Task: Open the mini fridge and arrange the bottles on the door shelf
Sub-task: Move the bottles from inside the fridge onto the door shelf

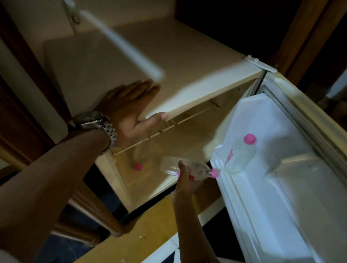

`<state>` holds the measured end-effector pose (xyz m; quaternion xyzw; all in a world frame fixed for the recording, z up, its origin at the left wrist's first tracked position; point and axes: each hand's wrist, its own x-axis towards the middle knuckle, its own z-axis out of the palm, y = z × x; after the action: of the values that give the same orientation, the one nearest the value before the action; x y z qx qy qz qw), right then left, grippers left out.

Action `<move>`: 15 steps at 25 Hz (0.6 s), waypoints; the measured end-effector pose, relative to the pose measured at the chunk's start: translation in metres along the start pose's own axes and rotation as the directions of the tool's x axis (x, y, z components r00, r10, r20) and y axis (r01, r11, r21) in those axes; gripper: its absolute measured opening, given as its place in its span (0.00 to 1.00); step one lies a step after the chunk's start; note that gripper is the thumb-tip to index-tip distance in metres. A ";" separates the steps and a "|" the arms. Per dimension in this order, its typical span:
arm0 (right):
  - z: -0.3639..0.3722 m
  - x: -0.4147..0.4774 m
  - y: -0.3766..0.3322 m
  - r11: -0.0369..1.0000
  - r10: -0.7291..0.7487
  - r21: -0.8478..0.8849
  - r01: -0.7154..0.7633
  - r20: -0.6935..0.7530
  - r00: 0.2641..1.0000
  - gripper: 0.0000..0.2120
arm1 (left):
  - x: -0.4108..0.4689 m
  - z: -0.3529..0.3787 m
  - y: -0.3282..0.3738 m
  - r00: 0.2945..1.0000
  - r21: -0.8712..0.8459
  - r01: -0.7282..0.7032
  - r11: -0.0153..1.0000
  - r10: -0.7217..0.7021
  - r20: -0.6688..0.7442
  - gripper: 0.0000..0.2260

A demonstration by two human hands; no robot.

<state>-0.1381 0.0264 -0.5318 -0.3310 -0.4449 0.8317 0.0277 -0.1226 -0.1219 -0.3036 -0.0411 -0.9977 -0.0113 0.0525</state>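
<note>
The cream mini fridge (147,59) stands with its door (290,218) swung open to the right. My left hand (130,111) lies flat on the fridge's top front edge, thumb under the lip. My right hand (187,183) grips a clear bottle with a pink cap (185,167), held sideways with its cap pointing at the door. A second clear pink-capped bottle (241,155) stands in the door shelf (218,159). A third bottle (139,162) lies inside the fridge, cap toward me.
A wire shelf (168,128) crosses the fridge's interior above the lying bottle. Dark wooden furniture (13,106) flanks the fridge on the left. A wooden board (141,228) and white floor edge run below the open door.
</note>
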 end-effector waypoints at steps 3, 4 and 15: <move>-0.022 0.001 -0.002 0.857 -0.230 -0.432 0.280 0.165 0.959 0.36 | 0.001 -0.002 0.000 1.000 -0.008 0.001 1.000 -0.001 0.018 0.41; -0.032 0.002 -0.007 0.786 -0.270 -0.504 0.359 0.242 0.932 0.38 | 0.001 -0.002 -0.001 1.000 -0.013 0.004 1.000 -0.004 0.015 0.42; -0.076 -0.005 -0.077 0.180 -0.874 -0.712 0.678 0.201 0.443 0.37 | -0.001 -0.004 0.002 1.000 -0.010 -0.009 1.000 0.009 -0.027 0.44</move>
<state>-0.1092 0.1263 -0.4996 -0.1391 -0.8227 0.4027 0.3763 -0.1214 -0.1201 -0.2996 -0.0456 -0.9966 -0.0165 0.0660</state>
